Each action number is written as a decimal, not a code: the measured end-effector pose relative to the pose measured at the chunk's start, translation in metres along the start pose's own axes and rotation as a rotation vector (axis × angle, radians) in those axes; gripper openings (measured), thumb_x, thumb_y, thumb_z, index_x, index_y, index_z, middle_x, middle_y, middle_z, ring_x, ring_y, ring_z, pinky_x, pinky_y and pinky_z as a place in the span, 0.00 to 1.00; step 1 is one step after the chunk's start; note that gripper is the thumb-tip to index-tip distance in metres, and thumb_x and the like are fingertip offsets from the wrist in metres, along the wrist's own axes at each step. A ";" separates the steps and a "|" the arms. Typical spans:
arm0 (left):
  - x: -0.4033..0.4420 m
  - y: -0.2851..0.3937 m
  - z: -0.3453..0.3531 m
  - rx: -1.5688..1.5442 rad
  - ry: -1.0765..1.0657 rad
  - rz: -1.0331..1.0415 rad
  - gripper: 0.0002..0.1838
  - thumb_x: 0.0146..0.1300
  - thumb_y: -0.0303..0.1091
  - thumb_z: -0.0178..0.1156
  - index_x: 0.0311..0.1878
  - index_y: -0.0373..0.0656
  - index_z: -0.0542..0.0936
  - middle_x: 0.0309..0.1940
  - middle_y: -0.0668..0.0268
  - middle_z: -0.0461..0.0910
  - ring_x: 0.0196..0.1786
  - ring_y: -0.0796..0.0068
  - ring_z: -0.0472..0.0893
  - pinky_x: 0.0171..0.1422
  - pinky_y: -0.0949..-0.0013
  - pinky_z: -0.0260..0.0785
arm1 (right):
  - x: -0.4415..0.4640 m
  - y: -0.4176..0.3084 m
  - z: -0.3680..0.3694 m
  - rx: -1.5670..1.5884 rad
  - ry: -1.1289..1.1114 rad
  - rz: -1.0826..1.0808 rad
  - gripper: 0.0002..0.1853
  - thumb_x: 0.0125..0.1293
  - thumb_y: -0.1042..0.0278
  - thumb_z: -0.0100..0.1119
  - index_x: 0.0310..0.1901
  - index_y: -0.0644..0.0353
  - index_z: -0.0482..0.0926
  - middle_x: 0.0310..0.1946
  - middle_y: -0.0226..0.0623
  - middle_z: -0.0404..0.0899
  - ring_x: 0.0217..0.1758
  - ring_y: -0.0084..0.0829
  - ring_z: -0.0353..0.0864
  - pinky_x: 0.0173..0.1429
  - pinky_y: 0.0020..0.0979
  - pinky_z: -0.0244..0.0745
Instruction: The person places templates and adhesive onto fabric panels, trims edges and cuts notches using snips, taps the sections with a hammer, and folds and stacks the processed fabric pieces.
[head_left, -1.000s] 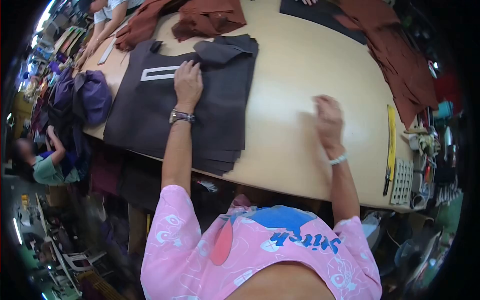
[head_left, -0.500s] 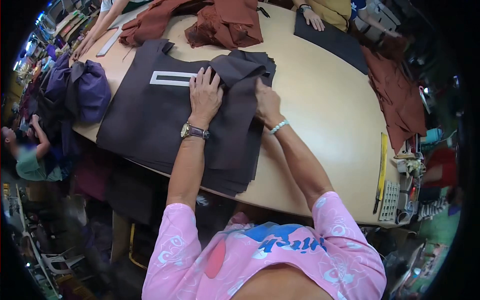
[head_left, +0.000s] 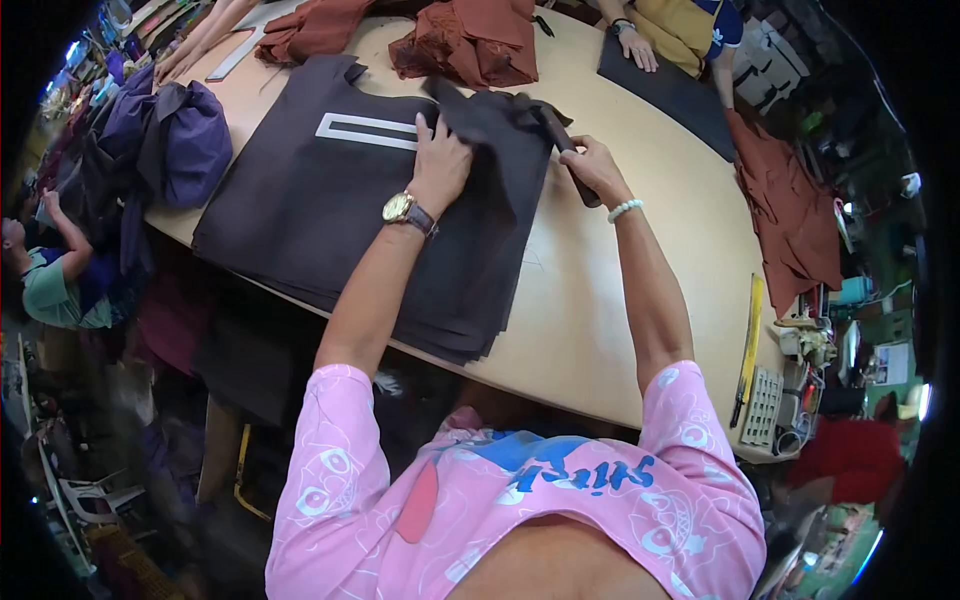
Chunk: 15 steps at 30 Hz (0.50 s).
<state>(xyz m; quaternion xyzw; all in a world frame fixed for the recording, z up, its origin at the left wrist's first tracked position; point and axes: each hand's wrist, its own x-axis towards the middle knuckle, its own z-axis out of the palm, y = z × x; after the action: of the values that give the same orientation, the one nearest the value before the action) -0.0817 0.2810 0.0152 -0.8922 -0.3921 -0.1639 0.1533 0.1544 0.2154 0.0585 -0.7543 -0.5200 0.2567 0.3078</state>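
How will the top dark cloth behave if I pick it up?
Likely floppy: the dark cloth is rumpled beside the left hand. Probably thin and light too, judging by the closely stacked edges. The white frame lying on it may slide.

Garment workshop: stacked dark fabric point(head_left: 300, 210)

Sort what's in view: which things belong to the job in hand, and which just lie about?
Job:
- dark cloth stack
- white frame by the left hand
- unidentified dark item in the right hand

Apparently lying about:
- rust cloth
- purple bundle
- yellow strip
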 end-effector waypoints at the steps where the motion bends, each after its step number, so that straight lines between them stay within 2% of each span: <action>1: 0.007 0.005 -0.003 0.006 -0.021 0.009 0.26 0.56 0.31 0.54 0.61 0.50 0.70 0.51 0.60 0.74 0.64 0.55 0.64 0.65 0.32 0.48 | -0.006 0.002 -0.003 0.077 0.046 -0.008 0.27 0.51 0.61 0.58 0.51 0.71 0.73 0.28 0.45 0.78 0.30 0.33 0.79 0.39 0.31 0.72; 3: 0.020 0.012 -0.005 0.021 -0.063 0.029 0.28 0.56 0.31 0.54 0.63 0.51 0.68 0.49 0.60 0.76 0.62 0.55 0.66 0.65 0.32 0.48 | -0.016 0.003 -0.006 0.234 0.139 -0.025 0.28 0.50 0.60 0.59 0.51 0.71 0.73 0.24 0.41 0.76 0.27 0.31 0.77 0.36 0.31 0.71; 4: 0.026 0.015 -0.001 0.020 -0.091 0.022 0.27 0.59 0.35 0.53 0.64 0.53 0.66 0.46 0.60 0.76 0.57 0.56 0.70 0.64 0.33 0.49 | -0.028 -0.006 -0.011 0.226 0.184 -0.076 0.28 0.52 0.62 0.60 0.52 0.71 0.71 0.24 0.38 0.75 0.26 0.28 0.76 0.32 0.30 0.71; 7: 0.037 0.024 0.005 -0.100 -0.097 -0.037 0.24 0.62 0.41 0.52 0.62 0.53 0.69 0.44 0.59 0.75 0.53 0.57 0.71 0.62 0.33 0.51 | -0.077 -0.049 -0.028 0.414 0.132 -0.112 0.27 0.55 0.65 0.59 0.55 0.70 0.68 0.27 0.37 0.75 0.25 0.24 0.76 0.29 0.27 0.71; 8: 0.038 0.027 0.013 -0.063 -0.059 -0.038 0.23 0.63 0.47 0.50 0.60 0.52 0.71 0.44 0.60 0.74 0.50 0.59 0.71 0.60 0.33 0.53 | -0.089 -0.061 -0.032 0.439 0.071 -0.128 0.27 0.56 0.66 0.58 0.56 0.70 0.67 0.28 0.37 0.75 0.25 0.23 0.76 0.28 0.25 0.70; 11: 0.036 0.037 0.018 -0.112 -0.083 -0.099 0.21 0.61 0.48 0.52 0.54 0.49 0.75 0.47 0.58 0.72 0.57 0.56 0.67 0.63 0.33 0.48 | -0.109 -0.083 -0.031 0.533 -0.145 -0.181 0.28 0.59 0.69 0.58 0.59 0.69 0.64 0.30 0.36 0.74 0.24 0.21 0.75 0.26 0.23 0.70; 13: 0.025 0.041 0.013 -0.147 -0.031 -0.122 0.26 0.59 0.50 0.53 0.55 0.42 0.74 0.54 0.55 0.70 0.63 0.53 0.63 0.65 0.34 0.47 | -0.108 -0.084 -0.016 0.586 -0.305 -0.157 0.29 0.59 0.70 0.58 0.61 0.69 0.63 0.30 0.36 0.74 0.24 0.21 0.75 0.27 0.23 0.71; 15: 0.002 0.042 0.007 -0.161 0.045 -0.124 0.29 0.59 0.51 0.54 0.56 0.39 0.73 0.58 0.54 0.68 0.66 0.52 0.60 0.66 0.35 0.46 | -0.097 -0.074 0.009 0.567 -0.263 -0.182 0.29 0.59 0.70 0.57 0.62 0.69 0.61 0.30 0.36 0.74 0.25 0.22 0.74 0.28 0.24 0.71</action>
<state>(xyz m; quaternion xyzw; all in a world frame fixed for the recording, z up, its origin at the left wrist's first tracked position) -0.0476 0.2580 0.0035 -0.8718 -0.4284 -0.2240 0.0797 0.0696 0.1458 0.1131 -0.5491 -0.5286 0.4581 0.4575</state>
